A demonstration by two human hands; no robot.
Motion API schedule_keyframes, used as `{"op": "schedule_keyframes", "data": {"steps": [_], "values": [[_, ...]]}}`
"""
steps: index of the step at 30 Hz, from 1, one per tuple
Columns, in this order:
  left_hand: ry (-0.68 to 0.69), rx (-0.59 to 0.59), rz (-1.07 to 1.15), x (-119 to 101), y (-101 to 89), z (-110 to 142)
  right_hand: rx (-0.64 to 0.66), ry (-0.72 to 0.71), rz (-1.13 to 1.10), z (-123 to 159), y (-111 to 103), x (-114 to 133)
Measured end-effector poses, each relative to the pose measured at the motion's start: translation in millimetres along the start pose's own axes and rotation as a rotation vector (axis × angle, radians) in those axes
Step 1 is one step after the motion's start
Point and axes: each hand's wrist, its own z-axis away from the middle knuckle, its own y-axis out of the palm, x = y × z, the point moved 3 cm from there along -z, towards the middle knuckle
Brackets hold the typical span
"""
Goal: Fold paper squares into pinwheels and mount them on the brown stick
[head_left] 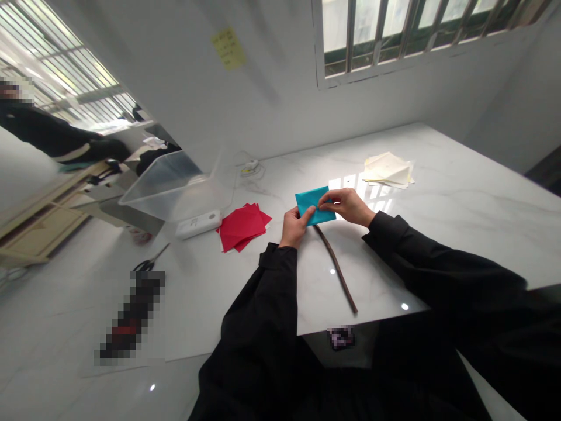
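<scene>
Teal paper (316,206), one sheet, between left hand (297,228) and right hand (347,207).

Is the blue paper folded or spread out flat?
Folded: the blue paper forms a small doubled rectangle, pinched between the left hand and right hand.

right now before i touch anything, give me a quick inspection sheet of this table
surface: white marble-pattern table, window glare near the hands
job's things: folded teal paper in both hands; loose pile of red paper squares; stack of cream paper sheets; dark twig just below the hands
clutter: clear plastic tub, white box-shaped device, scissors
grippers: left hand and right hand both pinch the teal paper
cables: thin white cable looped behind the tub
surroundings: barred window, yellow sticky note on the wall, another person off to the left
</scene>
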Motion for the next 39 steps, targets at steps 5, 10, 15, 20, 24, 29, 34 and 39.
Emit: {"op": "schedule_keyframes", "data": {"steps": [5, 10, 15, 20, 24, 29, 34, 39], "values": [[-0.009, 0.007, -0.006, 1, -0.4, -1, -0.003, -0.01, 0.004, 0, 0, 2], [-0.002, -0.008, -0.032, 0, -0.8, 0, -0.004, -0.043, 0.037, 1, 2, 7], [0.015, -0.014, -0.086, 1, -1.2, 0, 0.004, -0.083, 0.06, 2, 1, 14], [0.015, -0.017, -0.081, 2, -1.1, -1, 0.002, -0.096, 0.126, 2, 0, 16], [0.019, -0.017, -0.05, 1, -0.1, 0, 0.006, -0.086, 0.127, 2, 0, 18], [0.017, -0.007, -0.033, 0, 0.6, -1, -0.01, -0.06, 0.102, 3, 1, 21], [0.025, 0.018, -0.013, 1, 0.6, -1, -0.023, -0.029, 0.063, 3, 1, 24], [0.024, 0.031, 0.004, 0, 1.0, 0, -0.015, -0.009, 0.046, 3, 0, 25]]}}
